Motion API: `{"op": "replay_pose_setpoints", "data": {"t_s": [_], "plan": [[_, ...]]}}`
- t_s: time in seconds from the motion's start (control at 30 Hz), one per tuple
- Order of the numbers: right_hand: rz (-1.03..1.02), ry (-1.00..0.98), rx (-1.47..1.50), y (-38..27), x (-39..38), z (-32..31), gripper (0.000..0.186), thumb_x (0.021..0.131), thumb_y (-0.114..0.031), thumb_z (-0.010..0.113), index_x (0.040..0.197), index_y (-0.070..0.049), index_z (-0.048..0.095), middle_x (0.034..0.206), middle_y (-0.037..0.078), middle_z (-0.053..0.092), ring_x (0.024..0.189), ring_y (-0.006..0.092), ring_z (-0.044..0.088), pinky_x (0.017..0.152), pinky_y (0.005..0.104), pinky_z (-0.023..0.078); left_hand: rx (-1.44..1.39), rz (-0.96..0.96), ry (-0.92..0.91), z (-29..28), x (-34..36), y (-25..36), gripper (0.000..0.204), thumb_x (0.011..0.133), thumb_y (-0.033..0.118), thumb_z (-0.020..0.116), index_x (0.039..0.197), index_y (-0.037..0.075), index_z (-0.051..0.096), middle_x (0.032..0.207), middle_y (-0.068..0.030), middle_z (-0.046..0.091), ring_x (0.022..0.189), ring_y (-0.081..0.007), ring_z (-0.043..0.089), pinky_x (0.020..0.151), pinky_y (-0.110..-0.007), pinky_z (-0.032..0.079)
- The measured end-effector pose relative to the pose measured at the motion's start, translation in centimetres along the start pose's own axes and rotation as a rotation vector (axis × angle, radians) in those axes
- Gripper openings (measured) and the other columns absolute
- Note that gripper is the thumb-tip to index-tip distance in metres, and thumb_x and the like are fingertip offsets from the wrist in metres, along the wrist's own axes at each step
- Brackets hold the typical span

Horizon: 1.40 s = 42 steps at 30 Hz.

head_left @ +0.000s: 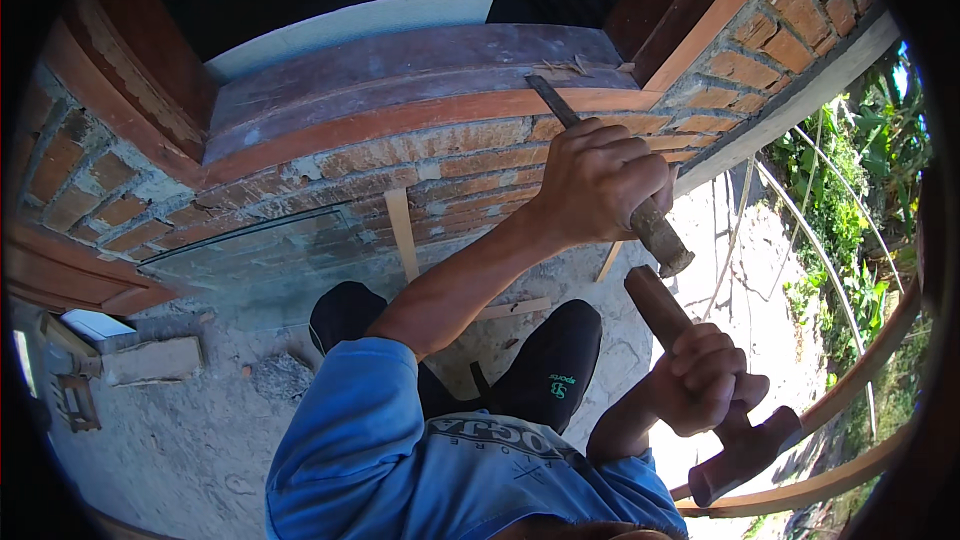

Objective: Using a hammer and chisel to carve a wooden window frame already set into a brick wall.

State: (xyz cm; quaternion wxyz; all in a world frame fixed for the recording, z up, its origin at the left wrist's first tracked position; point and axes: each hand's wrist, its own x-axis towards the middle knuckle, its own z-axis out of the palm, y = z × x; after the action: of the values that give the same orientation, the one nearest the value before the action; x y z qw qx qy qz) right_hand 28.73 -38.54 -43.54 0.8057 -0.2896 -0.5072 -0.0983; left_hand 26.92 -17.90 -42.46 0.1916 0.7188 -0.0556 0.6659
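Note:
My left hand (610,180) is closed round the handle of a chisel (661,240). The metal blade slants up to the left, and its tip rests at the right part of a wooden window frame's sill (420,130). Pale wood shavings (568,67) lie by the tip. Lower right, my right hand (700,380) grips a brown mallet-like tool (745,455) by its shaft. The thick crosspiece is below my fist, and the shaft's other end points toward the chisel's butt, with a small gap between them in this view.
A brick wall (340,162) runs below the frame. Glass sheets (250,260) and a wooden strip (401,230) lean on it. A pale board (360,25) stands behind the sill. Wood pieces (155,360) lie left on the floor; curved poles (820,255) and plants are right.

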Motion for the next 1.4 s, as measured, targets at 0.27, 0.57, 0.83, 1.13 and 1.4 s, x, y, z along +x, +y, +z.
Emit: {"op": "replay_pose_setpoints", "data": {"t_s": [0.27,0.57,0.83,1.13,1.4], "plan": [[0.635,-0.25,-0.913,-0.8,-1.4,-0.3,0.017,0.086,-0.01,0.065,0.094,-0.002,0.052,0.075,0.01,0.062,0.06,0.0183,0.057,0.06,0.0321,0.048,0.09,0.041,-0.074,-1.7,-1.0,-1.3,0.033,0.071,0.008,0.071,0.052,0.013,0.044,0.049,-0.0043,0.047,0.043,-0.0185,0.048,0.046,-0.031,0.036],[0.189,-0.043,-0.295,-2.0,-0.7,1.9,0.011,0.091,-0.003,0.045,0.086,-0.008,0.038,0.063,0.009,0.047,0.051,0.0168,0.045,0.052,0.0333,0.044,0.075,0.003,-0.023,0.4,-0.6,0.2,0.03,0.075,0.02,0.075,0.056,0.017,0.052,0.052,-0.0008,0.056,0.047,-0.0156,0.056,0.05,-0.032,0.04],[0.128,-0.019,-0.093,-1.9,0.8,1.1,0.015,0.091,-0.009,0.053,0.087,-0.009,0.039,0.06,0.007,0.047,0.05,0.015,0.046,0.047,0.0279,0.042,-0.006,-0.067,-0.027,-0.4,1.6,0.1,0.028,0.074,0.013,0.073,0.057,0.013,0.051,0.052,-0.0033,0.055,0.044,-0.0157,0.053,0.046,-0.031,0.038],[0.501,0.106,-0.611,0.2,1.3,3.7,0.016,0.087,0.0,0.056,0.08,-0.007,0.043,0.06,0.004,0.049,0.048,0.0126,0.047,0.047,0.0269,0.043,0.02,-0.07,-0.022,-1.1,1.2,-0.8,0.029,0.072,0.008,0.072,0.055,0.012,0.048,0.05,-0.0035,0.05,0.043,-0.02,0.048,0.046,-0.033,0.036],[0.608,-0.217,-0.904,4.7,-1.1,-0.7,0.034,0.081,-0.01,0.074,0.107,-0.002,0.054,0.087,0.005,0.061,0.079,0.0139,0.057,0.068,0.0283,0.047,0.075,0.008,-0.106,-1.3,0.3,-1.0,0.032,0.072,0.01,0.072,0.053,0.012,0.046,0.049,-0.0044,0.047,0.045,-0.0199,0.049,0.048,-0.035,0.038]]}}
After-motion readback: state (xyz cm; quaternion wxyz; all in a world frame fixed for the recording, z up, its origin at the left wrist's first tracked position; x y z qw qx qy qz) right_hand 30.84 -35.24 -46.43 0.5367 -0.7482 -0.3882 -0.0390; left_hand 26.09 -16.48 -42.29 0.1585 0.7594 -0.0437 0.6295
